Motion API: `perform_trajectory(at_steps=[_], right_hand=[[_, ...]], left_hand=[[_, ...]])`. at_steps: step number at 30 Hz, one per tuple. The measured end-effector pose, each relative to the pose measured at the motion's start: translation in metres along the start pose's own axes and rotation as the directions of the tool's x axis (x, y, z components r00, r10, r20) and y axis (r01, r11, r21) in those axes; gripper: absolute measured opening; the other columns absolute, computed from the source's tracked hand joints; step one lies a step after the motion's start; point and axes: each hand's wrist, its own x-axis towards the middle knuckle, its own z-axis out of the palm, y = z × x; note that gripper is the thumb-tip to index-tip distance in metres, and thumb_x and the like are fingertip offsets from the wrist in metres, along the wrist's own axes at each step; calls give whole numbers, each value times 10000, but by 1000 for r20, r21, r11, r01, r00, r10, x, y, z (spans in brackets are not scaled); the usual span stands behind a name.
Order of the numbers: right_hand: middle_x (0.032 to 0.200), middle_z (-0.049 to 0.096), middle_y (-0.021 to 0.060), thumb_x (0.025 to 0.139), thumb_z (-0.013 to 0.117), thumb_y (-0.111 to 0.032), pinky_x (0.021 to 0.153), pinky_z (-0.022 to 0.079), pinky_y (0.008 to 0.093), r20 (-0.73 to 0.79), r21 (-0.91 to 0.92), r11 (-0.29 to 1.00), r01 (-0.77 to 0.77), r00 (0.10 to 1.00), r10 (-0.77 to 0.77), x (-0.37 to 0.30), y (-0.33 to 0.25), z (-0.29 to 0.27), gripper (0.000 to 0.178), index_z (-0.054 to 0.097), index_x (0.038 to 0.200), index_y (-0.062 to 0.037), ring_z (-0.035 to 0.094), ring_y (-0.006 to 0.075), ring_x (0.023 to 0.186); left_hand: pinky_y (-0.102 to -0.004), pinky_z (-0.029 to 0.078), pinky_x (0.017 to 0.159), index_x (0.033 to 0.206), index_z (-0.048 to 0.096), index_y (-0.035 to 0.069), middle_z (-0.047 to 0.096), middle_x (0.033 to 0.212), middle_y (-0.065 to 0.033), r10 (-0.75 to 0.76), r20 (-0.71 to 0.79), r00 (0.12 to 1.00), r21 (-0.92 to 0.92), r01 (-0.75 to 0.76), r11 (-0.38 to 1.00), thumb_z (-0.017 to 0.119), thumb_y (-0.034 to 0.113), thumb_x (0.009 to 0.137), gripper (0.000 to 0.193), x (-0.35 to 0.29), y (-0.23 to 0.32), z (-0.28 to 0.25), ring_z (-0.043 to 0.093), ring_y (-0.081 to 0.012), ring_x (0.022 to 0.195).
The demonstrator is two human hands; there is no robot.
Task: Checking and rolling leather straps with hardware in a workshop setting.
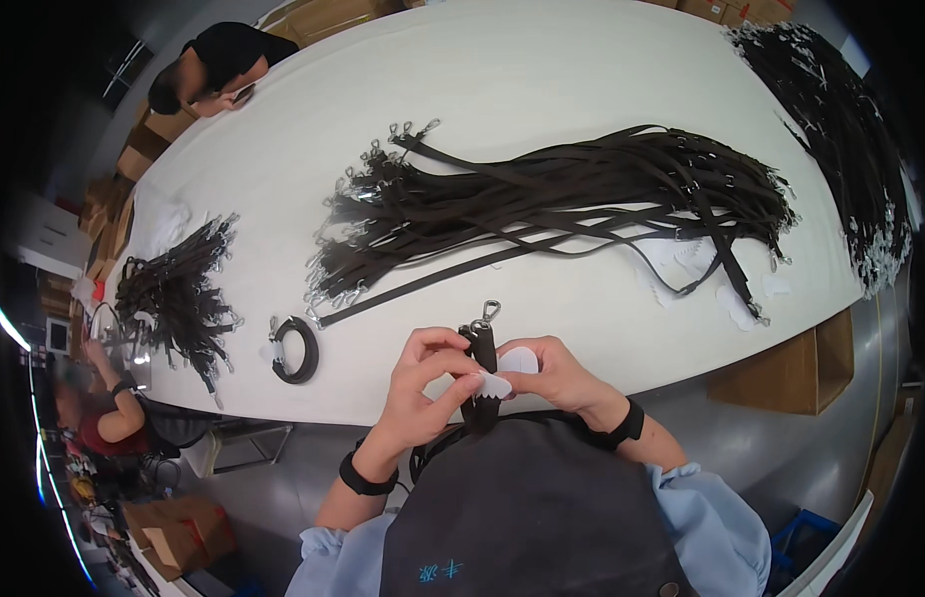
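Observation:
At the table's near edge, in front of my apron, I have a dark strap (485, 348) folded into a narrow bundle, its silver snap hook (490, 310) pointing away from me. My left hand (423, 390) is closed beside it, thumb and forefinger pinching a small white paper label (496, 386) with a scalloped edge. From the other side, my right hand (562, 378) is closed on a rounded white paper piece (518, 360), its thumb reaching the label. Whether the two papers are joined cannot be made out. Part of the strap is hidden behind fingers and paper.
A coiled strap (301, 350) lies left of my hands. Beyond spreads a large pile of dark straps (582, 184) with metal hooks; smaller heaps lie at left (179, 298) and far right (831, 129). White papers (671, 267) sit under the big pile. Two people are at the left.

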Motion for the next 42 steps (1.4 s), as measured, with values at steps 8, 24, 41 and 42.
perform_trajectory(at_steps=[8,24,41,42], right_hand=[[828,632,47,884,600,-196,664,471,223,-215,-264,963,59,969,-118,4,9,8,267,603,1018,35,589,93,737],[847,643,59,875,612,-180,712,499,240,-372,130,991,6,927,43,6,37,-7,171,634,895,-12,608,105,793],[861,633,61,867,629,-166,692,524,235,-317,69,997,24,948,-1,-2,29,-8,177,599,892,7,617,116,789],[846,629,54,863,635,-166,686,523,234,-330,83,994,70,943,-38,-2,28,-6,182,591,895,8,616,113,773]], left_hand=[[-253,510,668,949,601,22,507,1130,-120,-178,-166,970,62,191,980,596,100,868,113,1,-7,30,592,-169,883],[-237,524,624,924,556,-8,469,1201,-125,-403,-256,879,-189,363,912,611,112,864,145,-15,-50,48,638,-150,763],[-230,528,640,908,577,-11,483,1200,-114,-385,-172,906,-179,356,917,620,60,837,110,-15,-43,43,640,-139,745],[-230,528,640,908,577,-11,483,1200,-114,-384,-171,907,-178,354,918,620,60,837,110,-14,-42,43,640,-139,745]])
